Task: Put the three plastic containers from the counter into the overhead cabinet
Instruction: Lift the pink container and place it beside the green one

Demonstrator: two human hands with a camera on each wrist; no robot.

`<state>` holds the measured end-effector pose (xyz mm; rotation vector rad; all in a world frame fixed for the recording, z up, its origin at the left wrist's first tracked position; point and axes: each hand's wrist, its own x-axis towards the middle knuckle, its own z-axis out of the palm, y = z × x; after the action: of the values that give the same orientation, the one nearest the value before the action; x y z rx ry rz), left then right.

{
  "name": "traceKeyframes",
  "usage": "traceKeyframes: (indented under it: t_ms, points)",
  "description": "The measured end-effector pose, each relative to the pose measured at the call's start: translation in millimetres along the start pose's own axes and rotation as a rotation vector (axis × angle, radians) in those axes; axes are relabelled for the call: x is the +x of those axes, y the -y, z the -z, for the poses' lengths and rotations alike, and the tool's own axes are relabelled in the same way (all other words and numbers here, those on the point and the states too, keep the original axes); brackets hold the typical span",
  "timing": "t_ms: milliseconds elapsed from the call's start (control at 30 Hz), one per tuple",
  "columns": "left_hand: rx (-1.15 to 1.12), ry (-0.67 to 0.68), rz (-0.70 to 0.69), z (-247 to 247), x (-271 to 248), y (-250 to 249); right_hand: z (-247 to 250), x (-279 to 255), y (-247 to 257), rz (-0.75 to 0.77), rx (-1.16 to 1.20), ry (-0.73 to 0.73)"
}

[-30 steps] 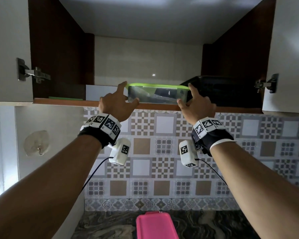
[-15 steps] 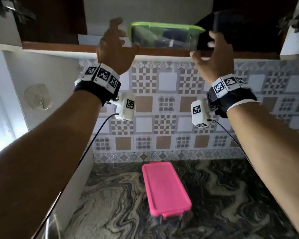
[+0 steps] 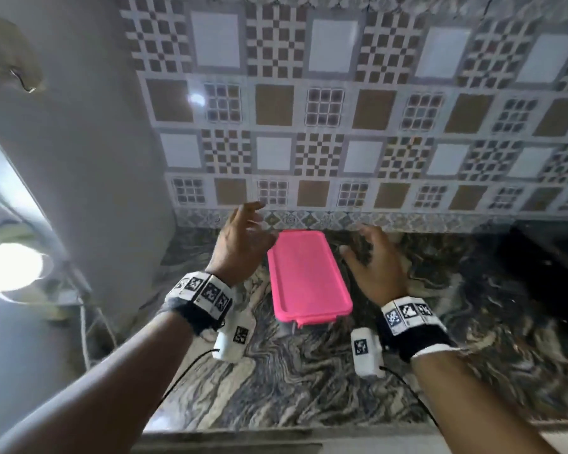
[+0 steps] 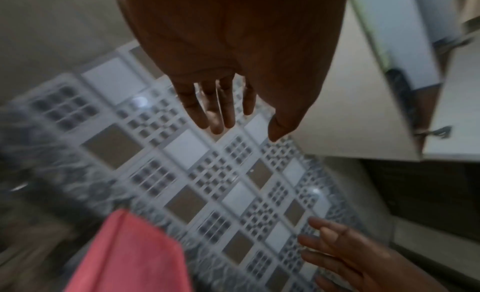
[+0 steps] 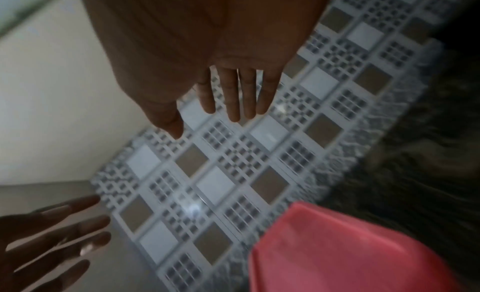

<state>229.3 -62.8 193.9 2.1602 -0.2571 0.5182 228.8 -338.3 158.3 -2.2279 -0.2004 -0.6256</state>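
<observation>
Two hands: left hand [image 3: 243, 244] and right hand [image 3: 373, 267] spread, empty, flanking pink-lidded container [image 3: 309, 276], not touching.
Container: flat on counter [image 3: 309, 381] between palms.
Risk: uneven squeeze likely tips it; smooth lid may slip.
Surface: veined marble.
Room: patterned tile wall [image 3: 309, 126] beyond fingertips.

Home kitchen, patterned tile backsplash [image 3: 325, 106] above a swirled dark marble counter [image 3: 309, 371], adhesive wall hook [image 3: 20, 80] on the pale side wall, white overhead cabinet [image 4: 363, 103]
</observation>
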Motion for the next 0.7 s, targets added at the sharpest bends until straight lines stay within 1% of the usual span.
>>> traceKeyframes:
  t_ms: [67, 167, 233, 267, 300, 333, 400, 433, 467, 500, 533, 600, 633, 700]
  points:
    - [-0.020, 0.063, 0.143, -30, -26, 26, -21, -20, -35, -0.089, 0.024, 0.080]
    - [-0.067, 0.163, 0.368, -74, -57, 54, -44, -38, -76, -0.274, 0.090, 0.177]
    - [-0.136, 0.212, 0.493, -98, -77, 69, -56, -46, -98, -0.376, 0.170, 0.225]
    - [-0.138, 0.244, 0.538, -108, -86, 80, -61, -48, -106, -0.436, 0.201, 0.241]
    - [-0.111, 0.269, 0.577, -119, -88, 82, -66, -46, -119, -0.480, 0.233, 0.290]
    - [-0.136, 0.242, 0.659, -161, -96, 94, -75, -44, -159, -0.523, 0.244, 0.387]
    - [-0.200, 0.259, 0.688, -165, -105, 103, -82, -52, -160, -0.569, 0.283, 0.390]
    - [-0.235, 0.275, 0.688, -173, -112, 118, -85, -53, -162, -0.585, 0.313, 0.391]
    - [-0.272, 0.256, 0.669, -193, -117, 145, -86, -52, -170, -0.587, 0.335, 0.414]
    - [-0.269, 0.272, 0.680, -197, -116, 160, -89, -52, -169, -0.588, 0.341, 0.420]
    - [-0.238, 0.283, 0.704, -193, -114, 152, -92, -53, -170, -0.598, 0.349, 0.427]
    - [-0.254, 0.268, 0.684, -184, -112, 139, -98, -54, -168, -0.596, 0.369, 0.433]
    - [-0.281, 0.242, 0.679, -177, -109, 118, -98, -56, -167, -0.594, 0.385, 0.432]
    - [-0.360, 0.176, 0.697, -172, -108, 101, -98, -58, -168, -0.585, 0.423, 0.426]
